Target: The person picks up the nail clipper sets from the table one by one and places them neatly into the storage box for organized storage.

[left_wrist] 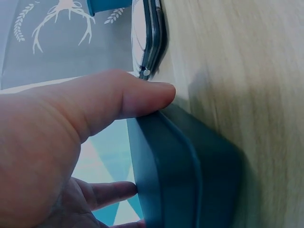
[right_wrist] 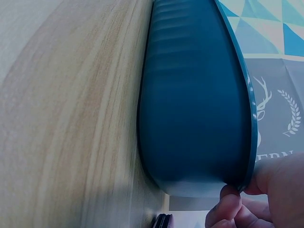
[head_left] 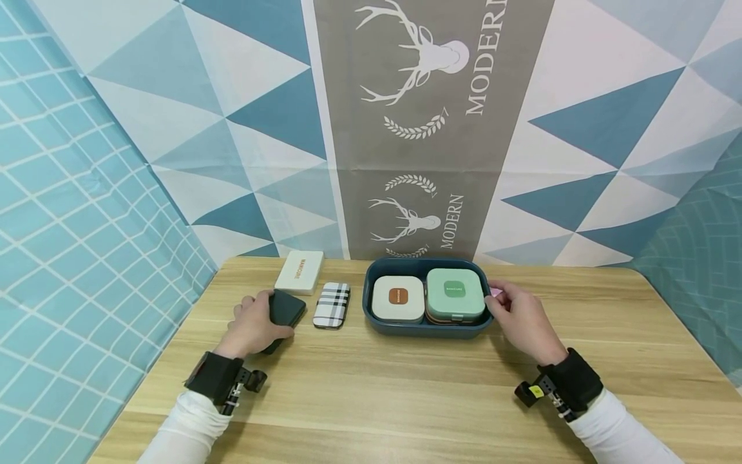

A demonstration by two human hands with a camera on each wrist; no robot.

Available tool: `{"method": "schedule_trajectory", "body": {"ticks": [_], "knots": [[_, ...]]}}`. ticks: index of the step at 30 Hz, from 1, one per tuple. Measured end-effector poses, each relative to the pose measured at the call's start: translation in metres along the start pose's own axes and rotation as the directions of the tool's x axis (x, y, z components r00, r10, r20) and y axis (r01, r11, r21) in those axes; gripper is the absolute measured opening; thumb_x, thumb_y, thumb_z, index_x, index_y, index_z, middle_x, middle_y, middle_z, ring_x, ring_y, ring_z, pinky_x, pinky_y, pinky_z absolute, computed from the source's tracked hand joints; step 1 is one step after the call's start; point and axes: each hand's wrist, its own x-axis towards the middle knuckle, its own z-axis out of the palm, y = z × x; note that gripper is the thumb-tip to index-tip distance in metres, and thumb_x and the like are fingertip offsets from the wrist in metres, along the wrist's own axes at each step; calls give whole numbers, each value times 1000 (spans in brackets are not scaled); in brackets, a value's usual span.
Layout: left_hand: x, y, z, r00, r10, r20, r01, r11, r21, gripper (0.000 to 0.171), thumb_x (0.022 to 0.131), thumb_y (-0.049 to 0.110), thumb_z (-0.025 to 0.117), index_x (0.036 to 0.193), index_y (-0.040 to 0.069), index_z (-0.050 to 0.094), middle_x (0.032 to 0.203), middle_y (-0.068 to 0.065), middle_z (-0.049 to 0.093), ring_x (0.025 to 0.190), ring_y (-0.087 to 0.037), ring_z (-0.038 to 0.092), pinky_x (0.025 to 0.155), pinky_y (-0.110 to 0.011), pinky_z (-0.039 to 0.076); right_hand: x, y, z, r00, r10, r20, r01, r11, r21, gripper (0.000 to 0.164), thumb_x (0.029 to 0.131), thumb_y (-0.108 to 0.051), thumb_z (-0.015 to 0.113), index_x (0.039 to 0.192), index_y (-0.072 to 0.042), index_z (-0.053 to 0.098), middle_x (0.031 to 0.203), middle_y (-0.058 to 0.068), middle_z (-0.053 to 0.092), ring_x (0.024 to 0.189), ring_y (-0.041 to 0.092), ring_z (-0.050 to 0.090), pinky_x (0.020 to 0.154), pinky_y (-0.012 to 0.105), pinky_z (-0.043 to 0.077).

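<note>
From my remote seat I am looking down past two white sleeves (head_left: 184, 426) to where the left hand (head_left: 253, 325) is gripping a dark case (head_left: 285, 309) on the left part of the wooden table (head_left: 371, 399). The thumb is pressing along one edge while the fingers are reaching across to the opposite side, with a gap showing between them. I am judging the case light, stiff-walled and a little slick, so its two long sides are offering the surest hold; whatever it contains is staying hidden from me. Just beyond it, the plaid case (head_left: 332, 305) is lying flat and unheld. Across to the right, the right hand (head_left: 522, 316) is pinching the rim of a blue tray (head_left: 400, 330) at its right end, thumb against fingers. The tray is looking like rigid, smooth plastic, probably heavier for its load, and I am favouring a hold at both ends. Inside, a cream box (head_left: 397, 306) is sitting on the left and a green box (head_left: 458, 295) on the right, a brownish edge showing beneath the green one. Something pink (head_left: 496, 292) is peeking out beside the tray, mostly hidden. At the back left, a white box marked MANICURE (head_left: 299, 273) is resting before the patterned cloth (head_left: 400, 129).
</note>
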Motion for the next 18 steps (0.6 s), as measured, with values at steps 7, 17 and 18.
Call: {"method": "schedule_trajectory", "body": {"ticks": [7,17,18], "knots": [[-3,4,-3,999,35,-29,-35,999,7,96,77,37,79,146,-3,26,122,-33,37,105,-46,37,71,-54,41,0,0,0,1000,7,8,-7,1000,7,37,99,-22,55,129,-1,56,85,5,56,73,20,49,57,25,40],[-4,14,-9,996,66,-63,-65,998,15,94,76,34,79,146,-3,28,121,-32,39,105,-45,37,72,-54,38,-1,-2,0,1000,-2,4,2,1000,3,37,98,-20,54,129,-1,56,85,4,57,71,20,49,57,25,39],[-4,15,-9,995,69,-66,-68,998,18,94,76,34,79,146,-3,29,121,-32,39,104,-45,37,72,-54,37,-1,-2,0,1000,-3,4,3,1000,3,37,98,-20,54,129,-1,56,85,4,57,71,20,49,57,25,39]]}}
